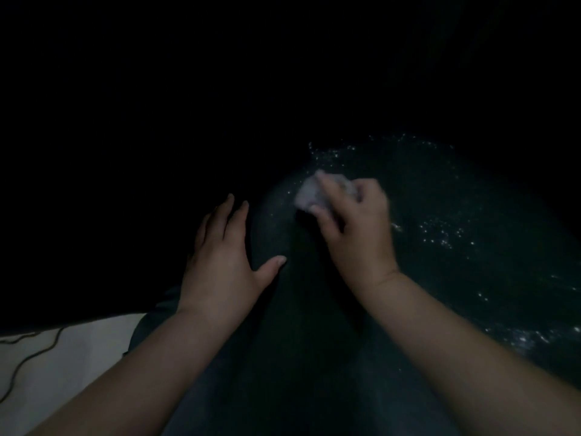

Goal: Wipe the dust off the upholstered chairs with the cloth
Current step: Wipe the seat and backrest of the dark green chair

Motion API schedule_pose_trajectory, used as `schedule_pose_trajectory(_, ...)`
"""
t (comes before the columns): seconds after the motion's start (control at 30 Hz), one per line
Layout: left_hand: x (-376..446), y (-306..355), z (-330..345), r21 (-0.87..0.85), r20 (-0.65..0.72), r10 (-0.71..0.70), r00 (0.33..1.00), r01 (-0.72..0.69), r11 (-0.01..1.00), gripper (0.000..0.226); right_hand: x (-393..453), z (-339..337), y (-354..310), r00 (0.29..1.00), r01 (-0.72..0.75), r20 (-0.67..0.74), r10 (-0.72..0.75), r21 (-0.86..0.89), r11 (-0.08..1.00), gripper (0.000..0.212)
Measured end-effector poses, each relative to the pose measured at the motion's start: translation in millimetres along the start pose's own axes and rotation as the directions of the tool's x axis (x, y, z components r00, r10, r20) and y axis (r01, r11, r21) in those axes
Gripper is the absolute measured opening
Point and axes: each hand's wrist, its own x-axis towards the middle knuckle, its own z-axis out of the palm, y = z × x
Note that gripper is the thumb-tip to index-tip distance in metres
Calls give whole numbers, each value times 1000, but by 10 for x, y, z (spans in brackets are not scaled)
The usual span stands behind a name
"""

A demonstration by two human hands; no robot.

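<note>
The scene is very dark. A dark upholstered chair (440, 215) fills the centre and right, its fabric glinting with small bright specks. My right hand (358, 228) is shut on a small pale cloth (309, 191) and presses it against the chair's rounded surface. My left hand (223, 253) lies flat on the chair's left side, fingers spread, thumb pointing right, holding nothing. Both bare forearms reach in from the bottom of the view.
A pale floor or surface (69, 372) shows at the bottom left, with a thin dark cable (31, 350) lying across it. Everything above and to the left of the chair is black and unreadable.
</note>
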Motion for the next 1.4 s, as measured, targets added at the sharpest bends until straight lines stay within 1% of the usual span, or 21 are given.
schedule_pose_trajectory(0.07, -23, -30, -10, -7, 2, -12, 1000, 12, 1000, 95, -97, 165, -301, 971, 204, 120, -204, 14, 979, 46)
schedule_pose_trajectory(0.13, -29, -38, -18, -16, 21, -22, 1000, 22, 1000, 96, -86, 251, -389, 945, 263, 205, -253, -19, 965, 49)
schedule_pose_trajectory(0.2, -23, -52, -20, -14, 34, -28, 999, 28, 999, 101, -3, 235, -229, 977, 167, 148, -153, -88, 982, 47)
schedule_pose_trajectory(0.27, -8, -52, -30, -15, 43, -17, 999, 18, 1000, 103, 58, 127, 19, 999, -47, 2, 47, -123, 991, 42)
schedule_pose_trajectory(0.33, 20, -38, -53, -32, 59, -7, 998, 9, 999, 104, 84, 40, 159, 966, -247, -96, 239, -79, 966, 40)
schedule_pose_trajectory(0.37, 42, -32, -66, -44, 61, -6, 998, 9, 999, 105, 95, 40, 144, 957, -271, -121, 262, -61, 961, 40)
schedule_pose_trajectory(0.47, 125, -6, -93, -56, 63, 9, 998, -5, 998, 106, 179, 197, -143, 995, -87, -51, 87, 0, 996, 44)
schedule_pose_trajectory(0.53, 198, 10, -90, -63, 75, 8, 997, -3, 998, 110, 264, 318, -276, 994, 93, 53, -92, -30, 995, 44)
schedule_pose_trajectory(0.57, 238, 15, -86, -63, 82, 5, 997, 0, 998, 111, 330, 338, -259, 990, 125, 74, -120, -63, 990, 43)
schedule_pose_trajectory(0.6, 280, 16, -80, -58, 89, 2, 996, 3, 998, 113, 394, 331, -186, 994, 98, 64, -92, -100, 990, 42)
schedule_pose_trajectory(0.67, 348, 18, -70, -51, 99, -4, 995, 9, 999, 115, 470, 235, 55, 996, -90, -24, 88, -155, 984, 38)
schedule_pose_trajectory(0.73, 384, 35, -69, -63, 113, -7, 994, 15, 998, 117, 477, 94, 251, 950, -297, -131, 282, -113, 948, 39)
schedule_pose_trajectory(0.77, 405, 49, -69, -72, 113, -1, 994, 9, 997, 117, 479, 49, 270, 939, -319, -158, 304, -81, 944, 40)
schedule_pose_trajectory(0.87, 480, 113, -80, -57, 126, 62, 990, -55, 997, 115, 589, 139, 46, 990, -99, -100, 100, 10, 995, 42)
schedule_pose_trajectory(0.97, 553, 162, -73, -15, 187, 116, 975, -116, 993, 116, 813, 366, -164, 988, 132, 83, -127, -52, 990, 42)
schedule_pose_trajectory(1.0, 559, 166, -73, -13, 200, 125, 972, -125, 992, 117, 879, 398, -137, 989, 109, 109, -99, -97, 989, 37)
schedule_pose_trajectory(1.07, 561, 145, -77, -11, 194, 133, 972, -133, 991, 118, 942, 350, 92, 991, -125, 33, 130, -134, 983, 27)
schedule_pose_trajectory(1.13, 544, 131, -92, -3, 195, 135, 971, -137, 991, 117, 881, 172, 414, 931, -361, -114, 348, -128, 924, 26)
schedule_pose_trajectory(1.2, 534, 140, -97, -6, 202, 142, 969, -144, 990, 115, 777, -16, 571, 876, -463, -214, 432, -127, 877, 33)
schedule_pose_trajectory(1.3, 544, 214, -89, -1, 202, 192, 960, -196, 981, 112, 790, -23, 409, 939, -308, -191, 288, -85, 948, 33)
schedule_pose_trajectory(1.4, 556, 326, -43, 4, 199, 220, 955, -225, 974, 111, 878, 156, 208, 1000, 8, 24, -5, -131, 991, 28)
